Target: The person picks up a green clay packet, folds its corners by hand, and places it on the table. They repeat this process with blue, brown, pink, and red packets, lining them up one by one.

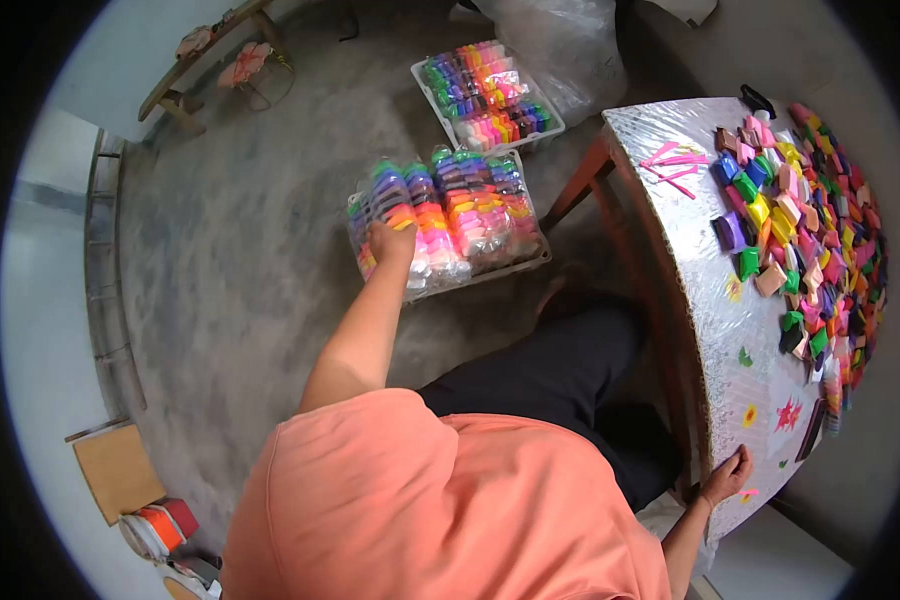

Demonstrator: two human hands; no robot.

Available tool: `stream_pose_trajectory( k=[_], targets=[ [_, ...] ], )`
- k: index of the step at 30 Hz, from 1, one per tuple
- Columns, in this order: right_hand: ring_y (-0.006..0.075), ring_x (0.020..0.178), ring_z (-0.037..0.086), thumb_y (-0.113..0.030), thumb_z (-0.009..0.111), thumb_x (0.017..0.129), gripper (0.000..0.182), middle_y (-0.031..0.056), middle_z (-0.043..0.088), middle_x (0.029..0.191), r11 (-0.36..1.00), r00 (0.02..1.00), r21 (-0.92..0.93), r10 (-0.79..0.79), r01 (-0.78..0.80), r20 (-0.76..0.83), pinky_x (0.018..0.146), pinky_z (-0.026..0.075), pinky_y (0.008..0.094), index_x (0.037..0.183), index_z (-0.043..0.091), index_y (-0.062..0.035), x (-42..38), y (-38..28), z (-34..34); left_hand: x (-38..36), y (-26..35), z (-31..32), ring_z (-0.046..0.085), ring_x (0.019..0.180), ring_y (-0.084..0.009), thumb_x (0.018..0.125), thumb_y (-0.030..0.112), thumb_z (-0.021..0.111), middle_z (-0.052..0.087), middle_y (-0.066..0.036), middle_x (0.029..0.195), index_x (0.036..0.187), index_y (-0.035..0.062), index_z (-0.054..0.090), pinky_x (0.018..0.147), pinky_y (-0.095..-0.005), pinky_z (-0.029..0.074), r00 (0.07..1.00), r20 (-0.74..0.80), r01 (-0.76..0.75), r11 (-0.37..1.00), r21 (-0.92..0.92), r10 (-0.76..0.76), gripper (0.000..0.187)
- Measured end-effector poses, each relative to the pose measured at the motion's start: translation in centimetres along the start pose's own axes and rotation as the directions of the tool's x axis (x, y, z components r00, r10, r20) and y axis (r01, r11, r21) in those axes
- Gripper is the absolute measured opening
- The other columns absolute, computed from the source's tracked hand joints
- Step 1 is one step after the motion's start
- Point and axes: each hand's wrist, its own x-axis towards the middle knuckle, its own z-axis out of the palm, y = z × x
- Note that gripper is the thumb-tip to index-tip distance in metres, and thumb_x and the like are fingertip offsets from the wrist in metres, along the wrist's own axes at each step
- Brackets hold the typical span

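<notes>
My left hand [394, 243] stretches down to a white plastic crate [478, 281] on the floor. Its fingers are closed on a clear bag of coloured clay packets [394, 200], at the left side of the crate. More such bags [475, 205] lie in rows beside it, running from green and purple to yellow, pink and white. At the lower right, my right hand [728, 478] rests on the near edge of the table [705, 290], its fingers loosely bent and holding nothing visible. A small pink piece [749, 491] lies by its fingertips.
Loose coloured packets [810, 230] are heaped on the table, with several pink plastic tools [675, 160] at its far end. A second filled crate [557, 127] stands behind the first, next to a large clear plastic bag [570, 55]. A wooden bench [205, 55] is by the far wall.
</notes>
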Motion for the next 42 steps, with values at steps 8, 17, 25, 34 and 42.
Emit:
stream_pose_trajectory(
  k=[8,17,25,34,42],
  targets=[
    [0.0204,0.1,0.059,-0.005,0.052,0.093,0.021,0.0098,0.063,0.107,1.0,1.0,0.016,0.002,-0.002,-0.012,0.092,0.046,0.0308,0.109,0.065,0.0002,-0.6,0.3,1.1,-4.3,1.5,-1.0,0.048,0.123,-0.0386,0.075,0.014,0.069,0.049,-0.025,0.131,0.129,0.0004,0.045,0.103,-0.042,0.041,0.882,-0.089,-0.4,0.835,0.378,0.463,0.06],
    [0.0267,0.107,0.057,-0.005,0.048,0.096,0.025,0.0145,0.061,0.114,0.988,0.994,-0.112,-0.105,0.108,0.032,0.098,0.043,0.0337,0.116,0.061,0.0003,0.1,-1.5,0.5,-12.8,-2.1,16.5,0.061,0.105,-0.0376,0.088,0.031,0.06,0.056,-0.026,0.123,0.122,-0.0038,0.054,0.088,-0.0443,0.05,0.509,0.724,-0.642,0.765,-0.041,0.465,0.049],
    [0.0235,0.108,0.056,0.002,0.046,0.093,0.025,0.0129,0.06,0.115,0.999,1.0,-0.043,-0.029,0.028,-0.001,0.099,0.043,0.0331,0.112,0.063,0.0006,-0.1,-3.1,0.5,-14.7,-5.5,20.7,0.046,0.126,-0.039,0.097,0.058,0.035,0.036,-0.018,0.15,0.154,0.0338,0.008,0.093,-0.0506,0.045,0.427,0.886,-0.048,0.974,0.223,-0.182,0.067],
    [0.0234,0.111,0.054,0.005,0.044,0.092,0.027,0.0127,0.058,0.117,0.998,0.999,-0.06,0.023,-0.021,0.031,0.1,0.04,0.0323,0.112,0.062,-0.0004,0.1,-5.0,0.2,-9.1,-11.5,32.3,0.054,0.117,-0.0384,0.097,0.039,0.044,0.057,-0.022,0.124,0.126,0.02,0.056,0.09,-0.0448,0.049,0.673,0.739,-0.287,0.915,0.285,-0.019,0.037],
    [0.0236,0.111,0.053,0.004,0.045,0.092,0.026,0.0125,0.058,0.117,0.999,0.999,-0.041,0.026,-0.025,0.023,0.1,0.04,0.0326,0.111,0.062,-0.0011,0.2,-5.1,0.4,-13.6,-4.4,29.0,0.06,0.11,-0.0398,0.09,0.02,0.048,0.064,-0.026,0.112,0.117,0.0027,0.064,0.092,-0.0427,0.048,0.779,0.618,-0.39,0.85,0.353,0.101,0.035]
  ],
)
